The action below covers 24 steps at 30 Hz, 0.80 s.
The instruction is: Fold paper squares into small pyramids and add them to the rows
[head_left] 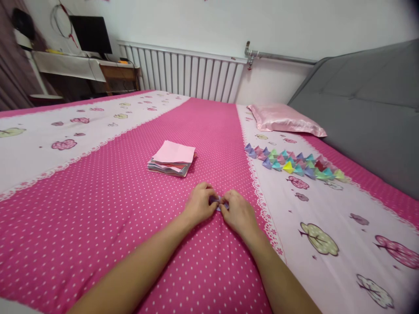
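Between my hands is a small piece of light purple paper [218, 208], mostly hidden by the fingers, low over the pink dotted bedsheet [157, 244]. My left hand [202, 201] pinches its left side with thumb and fingertips. On the other side, the fingers of my right hand [238, 210] are closed on the paper too. Just beyond my left hand lies a stack of square coloured paper [173, 158], a pink sheet on top. To the right stand rows of small folded paper shapes [288, 167] in several colours.
A shiny pink pillow [286, 118] lies near the grey padded headboard [363, 104] at right. Behind the bed is a white radiator [186, 72]. At the far left a desk [118, 73] carries a black monitor [92, 35].
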{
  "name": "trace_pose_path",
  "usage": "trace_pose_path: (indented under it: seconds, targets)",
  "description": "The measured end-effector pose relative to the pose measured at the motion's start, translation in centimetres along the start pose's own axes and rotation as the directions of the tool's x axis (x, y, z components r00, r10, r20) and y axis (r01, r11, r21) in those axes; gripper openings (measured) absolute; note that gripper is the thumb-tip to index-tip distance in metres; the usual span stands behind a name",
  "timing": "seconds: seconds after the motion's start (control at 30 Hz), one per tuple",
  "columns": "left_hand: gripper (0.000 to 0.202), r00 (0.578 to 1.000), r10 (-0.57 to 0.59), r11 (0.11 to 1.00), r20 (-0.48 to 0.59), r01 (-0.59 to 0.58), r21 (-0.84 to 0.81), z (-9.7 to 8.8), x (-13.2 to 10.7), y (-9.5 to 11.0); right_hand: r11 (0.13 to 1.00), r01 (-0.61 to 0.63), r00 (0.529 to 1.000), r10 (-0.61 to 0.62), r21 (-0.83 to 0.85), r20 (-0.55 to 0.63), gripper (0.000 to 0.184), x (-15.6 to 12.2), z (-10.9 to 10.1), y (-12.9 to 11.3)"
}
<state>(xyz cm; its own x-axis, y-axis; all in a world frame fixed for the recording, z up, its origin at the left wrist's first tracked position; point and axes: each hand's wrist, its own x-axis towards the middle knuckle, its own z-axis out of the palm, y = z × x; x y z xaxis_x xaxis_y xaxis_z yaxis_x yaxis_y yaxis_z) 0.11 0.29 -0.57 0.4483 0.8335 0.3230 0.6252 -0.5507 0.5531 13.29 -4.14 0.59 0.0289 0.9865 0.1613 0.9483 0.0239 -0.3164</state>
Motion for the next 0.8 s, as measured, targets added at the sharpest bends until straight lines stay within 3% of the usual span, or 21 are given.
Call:
trace_pose_path:
  seconds: [0.1,0.2,0.27,0.4,0.5,0.63,0.8]
  targets:
    - [0.016,0.997,-0.045,0.949,-0.071,0.02,-0.315,-0.1,0.5,-0.7,0.969,0.026,0.999,-0.031,0.245,0.018,0.018,0.2,-0.8,0.8]
    - [0.019,0.969,-0.231,0.808,-0.085,0.142,-0.572,-0.4,0.9,-1.1,0.884,-0.034,0.993,-0.024,0.466,0.119,0.035,0.3,-1.5,2.0]
    - [0.02,0.927,-0.368,0.718,-0.068,0.236,-0.655,-0.6,1.1,-1.3,0.847,-0.067,0.984,-0.03,0.528,0.173,0.036,0.4,-1.7,2.7]
    - [0.02,0.869,-0.491,0.637,-0.058,0.313,-0.704,-0.7,1.2,-1.6,0.845,-0.057,0.984,-0.044,0.531,0.175,0.022,0.6,-1.7,3.4]
    - [0.021,0.88,-0.471,0.657,-0.061,0.304,-0.69,-0.6,1.3,-1.7,0.889,-0.002,0.993,-0.052,0.458,0.105,0.011,0.7,-1.7,3.2]
    - [0.025,0.897,-0.439,0.664,-0.048,0.288,-0.69,-0.4,1.5,-2.0,0.929,0.049,0.998,-0.06,0.367,0.018,0.01,0.8,-2.2,2.6]
    - [0.03,0.919,-0.391,0.718,-0.047,0.272,-0.64,-0.3,1.6,-2.6,0.926,-0.009,0.984,0.075,0.377,-0.161,0.015,1.1,-2.4,3.0]
